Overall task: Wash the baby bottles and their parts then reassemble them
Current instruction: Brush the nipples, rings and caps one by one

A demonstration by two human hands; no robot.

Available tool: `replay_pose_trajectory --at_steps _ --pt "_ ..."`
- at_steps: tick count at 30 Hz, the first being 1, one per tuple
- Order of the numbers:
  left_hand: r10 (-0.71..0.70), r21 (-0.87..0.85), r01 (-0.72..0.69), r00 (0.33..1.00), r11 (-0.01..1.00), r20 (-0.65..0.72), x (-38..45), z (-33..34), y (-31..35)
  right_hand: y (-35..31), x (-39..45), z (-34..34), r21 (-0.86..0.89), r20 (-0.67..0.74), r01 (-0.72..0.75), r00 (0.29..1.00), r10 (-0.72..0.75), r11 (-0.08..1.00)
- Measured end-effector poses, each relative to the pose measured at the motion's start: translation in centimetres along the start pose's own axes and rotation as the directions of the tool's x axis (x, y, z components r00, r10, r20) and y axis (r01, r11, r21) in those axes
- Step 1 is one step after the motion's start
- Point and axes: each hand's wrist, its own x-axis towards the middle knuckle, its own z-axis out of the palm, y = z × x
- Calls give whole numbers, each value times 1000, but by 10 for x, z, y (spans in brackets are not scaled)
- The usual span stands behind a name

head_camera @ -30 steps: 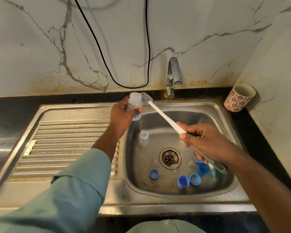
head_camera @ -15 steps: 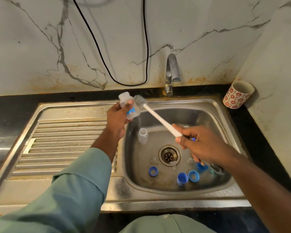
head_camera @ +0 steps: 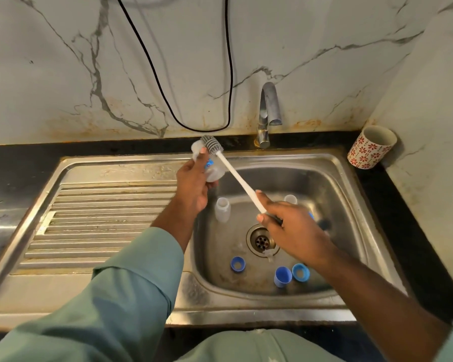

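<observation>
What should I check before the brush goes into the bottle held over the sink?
1. Left hand grips the bottle: ok.
2. Right hand grips the brush by its handle: ok.
3. Brush head at the bottle mouth: not ok, it sits beside the far end of the bottle, outside it.
4. Which end of the bottle is open: cannot tell.
5. Water running from the tap: not ok, no stream visible.
6. Other parts within reach: ok, a second bottle and blue caps are in the sink.
</observation>
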Motion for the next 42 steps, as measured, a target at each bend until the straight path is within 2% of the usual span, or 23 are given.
replay_pose_trajectory --at_steps 3,4,7,8,11,13,15,16,18,20,21,22,25,29,31,33,34,38,41,42 --pt "37 -65 -47 988 997 -150 9 -4 10 0 -6 3 -53 77 30 997 -26 998" --pt "51 -33 -56 988 998 -147 9 -4 9 -1 -7 4 -48 83 37 996 -33 998" --pt "54 99 -53 998 994 -8 0 4 -8 0 8 4 6 -30 -14 999 14 1000" --pt "53 97 -52 999 994 -8 -1 6 -8 0 10 3 15 -38 -21 999 22 1000" --pt "47 -79 -56 992 995 -119 9 0 5 2 -5 4 -27 20 11 1000 -10 1000" --pt "52 -40 -56 995 998 -80 8 0 2 1 -14 7 -11 36 22 999 -22 1000" --pt "22 50 -23 999 998 28 1 6 -13 2 -2 7 -2 -41 1 999 -1 1000" --pt "3 54 -5 999 999 42 -2 10 -16 1 4 7 -2 -62 -11 998 11 1000" --pt "-19 -24 19 1000 1000 -18 1 11 -10 0 6 4 -20 -35 -7 999 6 1000" --pt "0 -103 -12 993 995 -116 10 4 -2 3 -5 0 -37 40 2 999 -1 999" --pt "37 -66 -45 993 997 -114 13 1 -2 2 -13 0 -25 70 -2 998 4 1000" --pt "76 -7 -77 994 997 -73 11 -1 -4 0 -15 -1 -18 78 -2 997 3 1000" --pt "128 139 -134 990 981 52 4 4 -17 -3 2 -3 -8 -19 -33 999 32 999" --pt "201 12 -201 977 980 -66 11 -2 -2 -3 -8 -1 -27 32 -9 999 10 1000" --pt "238 47 -238 971 970 3 11 -5 -4 -4 -15 0 40 46 -29 999 27 999" --pt "221 164 -236 970 958 102 4 0 -13 -4 -4 -4 158 -27 -110 993 115 981" --pt "213 172 -230 971 958 108 3 2 -15 -5 1 -6 176 -42 -122 990 131 977" --pt "176 -25 -177 984 984 -25 10 0 1 -6 -9 -8 119 33 -73 997 69 990" --pt "153 20 -155 985 988 78 5 6 -5 -5 -3 -6 162 -27 -104 994 109 981" --pt "134 -3 -134 988 991 71 4 9 -6 -7 1 -7 151 -47 -95 994 103 984"
